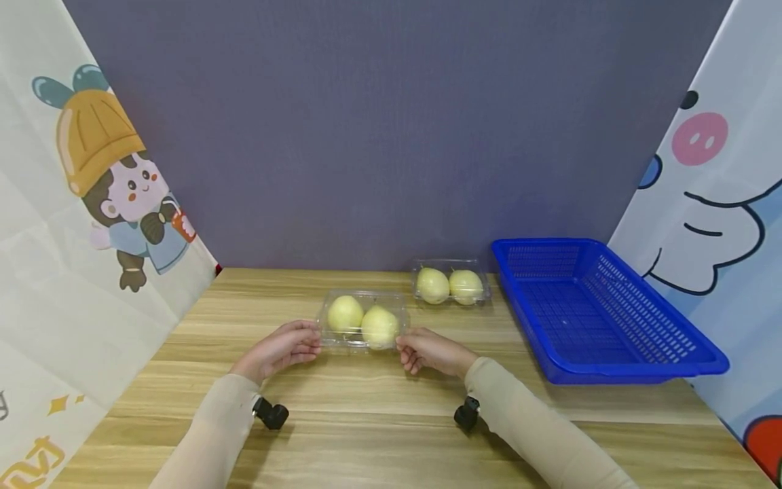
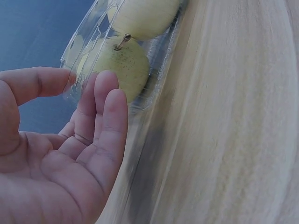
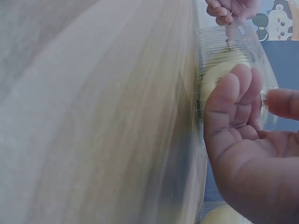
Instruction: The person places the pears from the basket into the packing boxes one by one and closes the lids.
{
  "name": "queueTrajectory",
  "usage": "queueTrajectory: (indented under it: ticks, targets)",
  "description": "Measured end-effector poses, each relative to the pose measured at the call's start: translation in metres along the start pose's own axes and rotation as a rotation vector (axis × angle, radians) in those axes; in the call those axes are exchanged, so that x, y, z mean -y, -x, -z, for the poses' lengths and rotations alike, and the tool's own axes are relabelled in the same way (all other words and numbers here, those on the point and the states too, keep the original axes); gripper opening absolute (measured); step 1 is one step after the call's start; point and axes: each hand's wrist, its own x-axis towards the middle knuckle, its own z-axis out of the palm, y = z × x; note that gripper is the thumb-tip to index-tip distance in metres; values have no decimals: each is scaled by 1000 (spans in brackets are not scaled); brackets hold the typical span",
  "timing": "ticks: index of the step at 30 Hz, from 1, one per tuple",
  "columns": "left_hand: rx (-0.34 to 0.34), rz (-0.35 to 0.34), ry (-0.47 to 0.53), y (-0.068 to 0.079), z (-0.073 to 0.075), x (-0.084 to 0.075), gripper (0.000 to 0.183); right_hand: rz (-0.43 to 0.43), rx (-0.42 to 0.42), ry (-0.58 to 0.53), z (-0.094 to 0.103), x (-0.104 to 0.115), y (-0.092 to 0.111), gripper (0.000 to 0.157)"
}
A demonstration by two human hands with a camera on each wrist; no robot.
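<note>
A clear plastic clamshell box (image 1: 375, 297) holding two pale yellow pears (image 1: 380, 327) is at the middle of the table. My left hand (image 1: 287, 348) pinches its left end. At the opposite end, my right hand (image 1: 432, 350) grips the corner between thumb and fingers. The left wrist view shows the thumb and fingertips on the box edge, right beside a pear (image 2: 124, 70) with a short stem. In the right wrist view, curled fingers partly hide the pears (image 3: 224, 70), and the left hand (image 3: 233, 8) appears at the far end.
A second clear box (image 1: 449, 263) with two more pears stands at the back, against the dark grey wall (image 1: 379, 136). To its right, a large blue plastic basket (image 1: 544, 339) with perforated sides reaches the table's right edge. Cartoon-printed sheets (image 1: 36, 204) flank both sides.
</note>
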Motion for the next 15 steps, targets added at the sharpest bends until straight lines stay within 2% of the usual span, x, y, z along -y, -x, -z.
queueTrajectory:
  ticks: [15]
  targets:
    - [11, -15, 41, -2, -2, 1, 48, 10, 8, -13, 1, -1, -1, 24]
